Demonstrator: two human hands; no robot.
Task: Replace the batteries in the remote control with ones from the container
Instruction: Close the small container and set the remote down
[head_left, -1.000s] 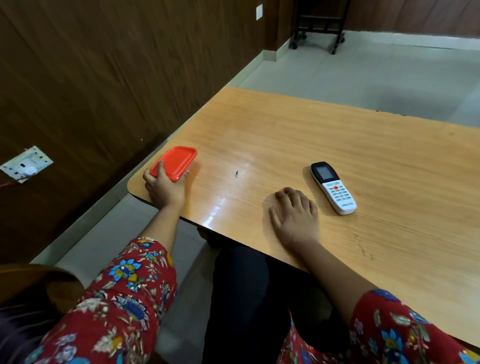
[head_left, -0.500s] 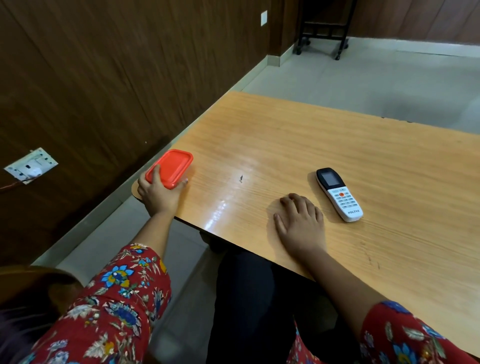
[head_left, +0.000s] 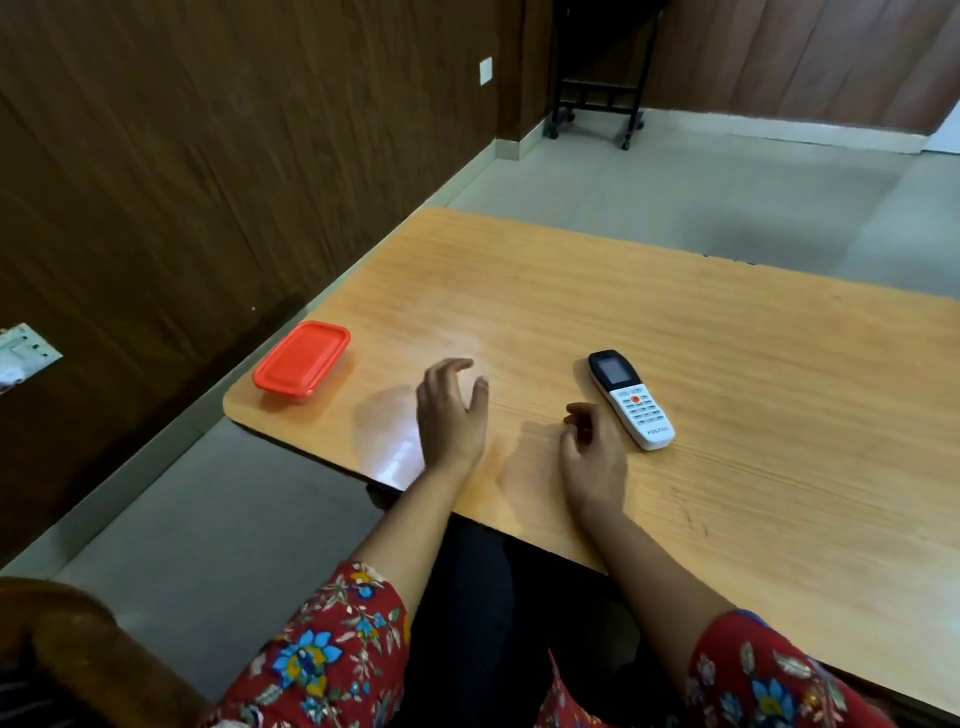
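Observation:
A small container with a red lid (head_left: 301, 359) stands closed near the table's left corner. The white remote control (head_left: 630, 398) with a dark screen lies face up on the wooden table (head_left: 727, 364). My left hand (head_left: 452, 413) hovers over the table between the container and the remote, fingers loosely spread and holding nothing. My right hand (head_left: 592, 447) is just left of the remote's lower end, fingers loosely curled, holding nothing and apart from the remote. No batteries are visible.
A dark wood-panelled wall (head_left: 208, 182) runs along the left with a socket plate (head_left: 26, 356). A black wheeled stand (head_left: 597, 104) is at the far end of the floor. A wooden chair arm (head_left: 78, 649) is at bottom left.
My left hand let go of the container and moved right toward the table's middle. My right hand lifted from lying flat and curled its fingers near the remote.

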